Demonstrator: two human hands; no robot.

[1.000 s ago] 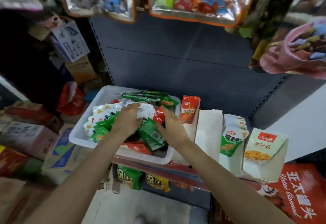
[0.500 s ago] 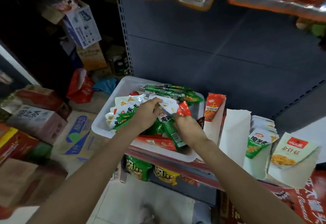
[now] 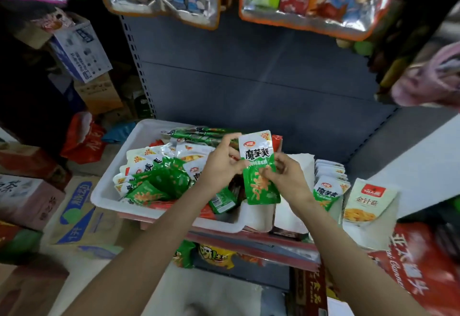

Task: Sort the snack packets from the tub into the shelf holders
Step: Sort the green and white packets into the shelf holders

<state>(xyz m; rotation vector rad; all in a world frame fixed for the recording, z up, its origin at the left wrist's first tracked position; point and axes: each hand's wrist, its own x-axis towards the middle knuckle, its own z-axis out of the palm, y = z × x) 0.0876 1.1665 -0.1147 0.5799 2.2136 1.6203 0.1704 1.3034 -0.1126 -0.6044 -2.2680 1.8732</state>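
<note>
Both hands, left hand (image 3: 220, 166) and right hand (image 3: 286, 178), pinch green packet (image 3: 260, 173) above tub (image 3: 107, 191); looks light, floppy, slick, best held by edges.

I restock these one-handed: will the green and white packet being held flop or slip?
The packet stands upright between both hands, so it is probably fairly stiff. Its glossy film may be slippery. It looks thin, so likely light.
</note>
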